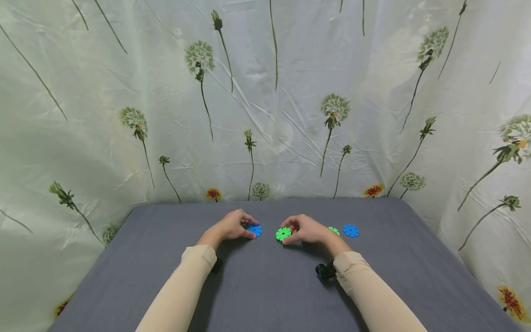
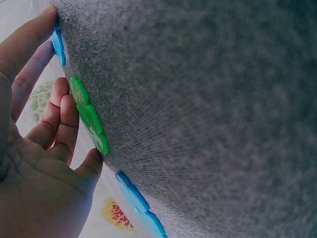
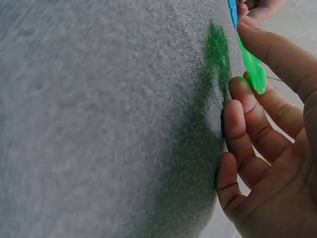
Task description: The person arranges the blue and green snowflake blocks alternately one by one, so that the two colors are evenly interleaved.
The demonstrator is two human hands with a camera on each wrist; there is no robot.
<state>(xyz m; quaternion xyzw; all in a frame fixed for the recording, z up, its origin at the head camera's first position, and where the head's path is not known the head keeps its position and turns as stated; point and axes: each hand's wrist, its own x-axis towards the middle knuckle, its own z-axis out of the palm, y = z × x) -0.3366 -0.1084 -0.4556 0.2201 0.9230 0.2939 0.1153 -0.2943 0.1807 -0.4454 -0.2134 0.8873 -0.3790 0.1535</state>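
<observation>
In the head view my left hand pinches a flat blue notched disc by its edges, low over the grey cloth. The left wrist view shows part of this blue disc between thumb and fingertip. My right hand holds a bright green notched disc between thumb and fingers, a small gap from the blue one. In the right wrist view that green disc is tilted, and its green tint falls on the cloth. The other right fingers are loosely bent near the surface.
Right of my right hand lie another green disc, partly hidden by the wrist, and a second blue disc. Grey cloth covers the table. Behind it hangs a pale curtain printed with dandelions.
</observation>
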